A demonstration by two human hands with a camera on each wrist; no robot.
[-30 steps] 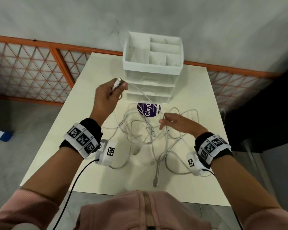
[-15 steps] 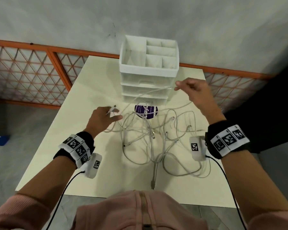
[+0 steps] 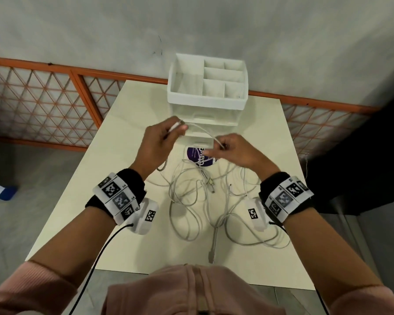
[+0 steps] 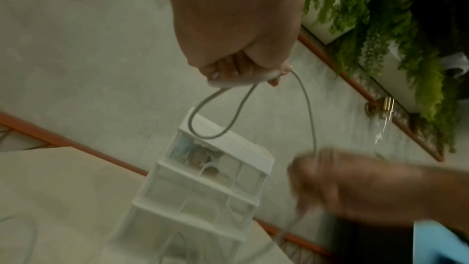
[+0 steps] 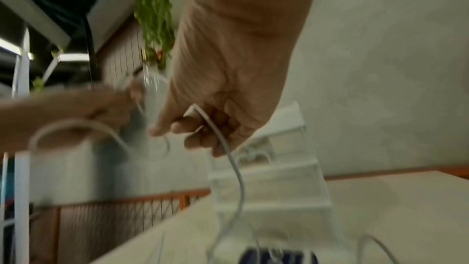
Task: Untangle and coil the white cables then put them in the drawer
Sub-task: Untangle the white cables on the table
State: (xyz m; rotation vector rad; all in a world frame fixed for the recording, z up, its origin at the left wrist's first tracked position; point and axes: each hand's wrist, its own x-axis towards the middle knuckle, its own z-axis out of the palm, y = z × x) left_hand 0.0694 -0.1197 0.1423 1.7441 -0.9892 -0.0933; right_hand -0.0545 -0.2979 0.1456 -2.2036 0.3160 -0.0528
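Note:
A tangle of white cables (image 3: 205,196) lies on the cream table (image 3: 123,137) in front of the white drawer unit (image 3: 207,92). My left hand (image 3: 162,142) is raised before the drawers and grips one white cable (image 4: 223,105) near its plug, with a small loop hanging from the fist. That cable arcs right to my right hand (image 3: 234,153), which pinches it (image 5: 218,127) between curled fingers. From there the cable drops to the pile. The drawers look closed.
A round purple sticker or disc (image 3: 200,155) lies under the cables near the drawer unit. An orange lattice railing (image 3: 43,101) runs behind the table along a grey wall. The table's near edge (image 3: 168,271) is close to my body.
My right hand came back in from the upper right to the middle. My left hand rose from the table towards the drawers, and a small loop now hangs from it.

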